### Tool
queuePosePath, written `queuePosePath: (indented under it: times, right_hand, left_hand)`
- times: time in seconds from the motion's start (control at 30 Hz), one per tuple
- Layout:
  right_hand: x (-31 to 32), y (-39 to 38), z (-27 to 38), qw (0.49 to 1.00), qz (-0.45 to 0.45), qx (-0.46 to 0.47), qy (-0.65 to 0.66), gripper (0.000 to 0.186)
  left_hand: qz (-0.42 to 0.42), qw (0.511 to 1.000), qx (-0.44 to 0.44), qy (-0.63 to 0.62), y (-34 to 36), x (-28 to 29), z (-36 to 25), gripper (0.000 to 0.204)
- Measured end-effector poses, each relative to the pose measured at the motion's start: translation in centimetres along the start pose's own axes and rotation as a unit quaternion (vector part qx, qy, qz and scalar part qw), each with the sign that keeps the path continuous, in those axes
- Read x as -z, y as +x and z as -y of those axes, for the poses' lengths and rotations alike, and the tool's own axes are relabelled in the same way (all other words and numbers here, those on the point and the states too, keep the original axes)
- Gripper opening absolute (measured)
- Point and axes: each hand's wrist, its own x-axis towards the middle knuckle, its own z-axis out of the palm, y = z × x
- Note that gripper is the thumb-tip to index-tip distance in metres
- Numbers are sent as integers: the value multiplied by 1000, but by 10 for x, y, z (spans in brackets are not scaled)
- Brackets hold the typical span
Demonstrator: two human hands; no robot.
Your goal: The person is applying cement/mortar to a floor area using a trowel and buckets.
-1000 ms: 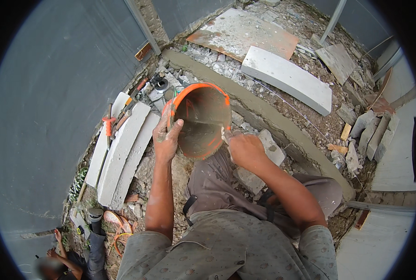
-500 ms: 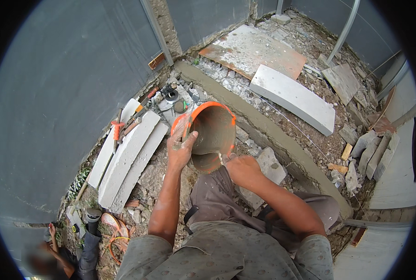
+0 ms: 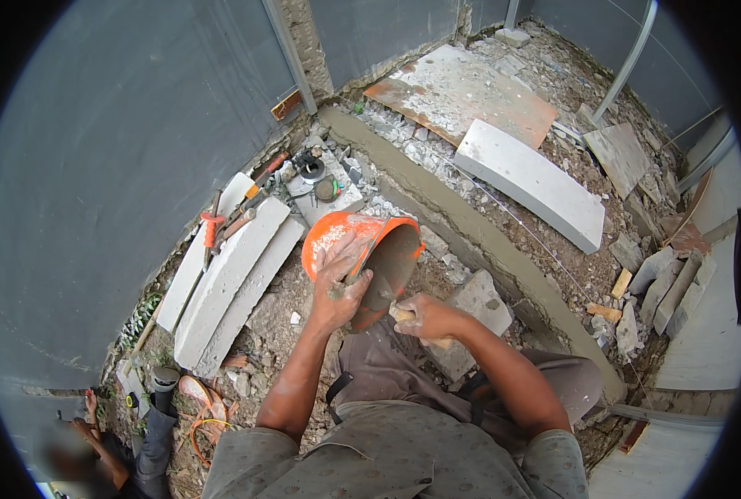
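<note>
An orange hard hat [image 3: 324,235], its inside smeared with wet grey mortar, is tilted on its side over my lap, its opening toward the right. My left hand [image 3: 339,287] is closed on its rim, the thumb at the opening and the fingers spread over the splashed outer shell. My right hand [image 3: 427,318] grips the wooden handle of a trowel [image 3: 443,342]. Its blade reaches into the mouth of the hat and is partly hidden by the rim. Both hands are smeared with mortar.
Left of me lie pale blocks [image 3: 233,279] with hammers [image 3: 212,229]. A mortar-topped low wall [image 3: 470,224] runs diagonally ahead. Beyond it are a long white block [image 3: 530,185], a taut string, a dusty board [image 3: 462,91] and rubble. Another person [image 3: 108,453] is at the lower left.
The hard hat has been tipped and turned, so more of its outer shell shows and its opening looks narrower. My right hand has turned, bringing the trowel's wooden handle into sight.
</note>
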Motion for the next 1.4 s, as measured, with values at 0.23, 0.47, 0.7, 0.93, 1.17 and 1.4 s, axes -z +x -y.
queuePosePath:
  times: [0.23,0.47,0.7,0.93,1.17,1.4]
  right_hand:
    - [-18,35,-35,861,97,-53,497,38]
    - [34,65,-46,805,62,-21,590,38]
    - [141,168,-73,837,-129,-65,529,29]
    - [245,336,-18,913,-258,20,315,35]
    - [263,425,17,927,-357,-41,105,46]
    - [271,411,-18,862,-273,-43,425,23]
  left_hand:
    - [-129,843,271,-447,12,11,114,39]
    - [-203,801,350,-441,-31,33,197,40]
    - [-240,793,383,-410,-46,36,217,36]
    - [-309,784,407,-351,-49,19,218,39]
    - [-311,777,405,-367,-53,14,224,42]
    - [-320,790,406,-330,-47,17,218,37]
